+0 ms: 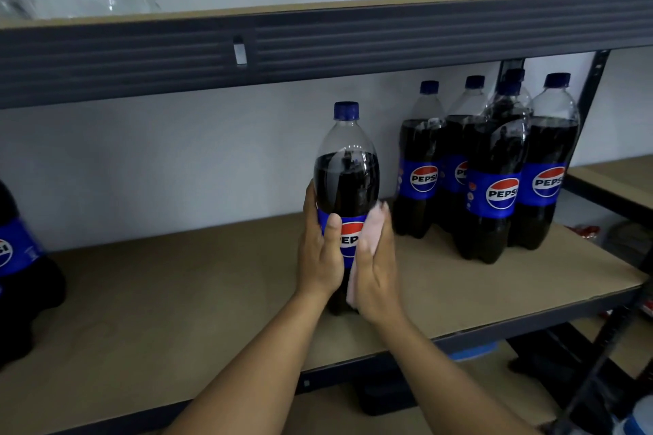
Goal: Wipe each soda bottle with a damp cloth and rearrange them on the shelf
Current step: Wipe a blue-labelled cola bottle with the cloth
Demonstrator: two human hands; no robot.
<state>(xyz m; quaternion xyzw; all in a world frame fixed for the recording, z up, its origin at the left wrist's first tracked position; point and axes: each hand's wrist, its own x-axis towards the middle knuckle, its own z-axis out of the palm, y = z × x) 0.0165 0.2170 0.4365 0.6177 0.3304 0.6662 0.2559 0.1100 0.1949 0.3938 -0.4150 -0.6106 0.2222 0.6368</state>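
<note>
The left hand (319, 258) grips the upright bottle (346, 180) at its label, on the shelf (176, 293). The right hand (376, 279), fingers straight, presses a pink cloth (374, 227) against the bottle's other side.

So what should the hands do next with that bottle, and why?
Probably slide the pink cloth up toward the cap. The right hand presses it low on the held bottle, at the label, while the left hand grips the bottle steady; the top likely needs wiping too.
</note>
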